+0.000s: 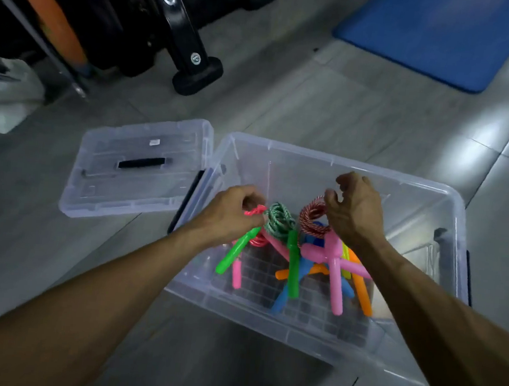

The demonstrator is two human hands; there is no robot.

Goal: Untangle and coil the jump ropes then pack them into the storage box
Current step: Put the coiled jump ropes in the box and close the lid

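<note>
A clear plastic storage box stands open on the floor in front of me. Both hands hold coiled jump ropes over its inside. My left hand pinches a pink rope coil, and a green handle and a pink handle dangle below it. Between the hands hangs a green-and-white coil with a green handle. My right hand grips a red-and-white coil. Pink, orange, blue and yellow handles hang beneath it into the box.
The box's clear lid with a black handle lies on the grey tiled floor to the left. Black equipment legs and an orange pole stand at the far left. A blue mat lies far right. A white bag sits at the left edge.
</note>
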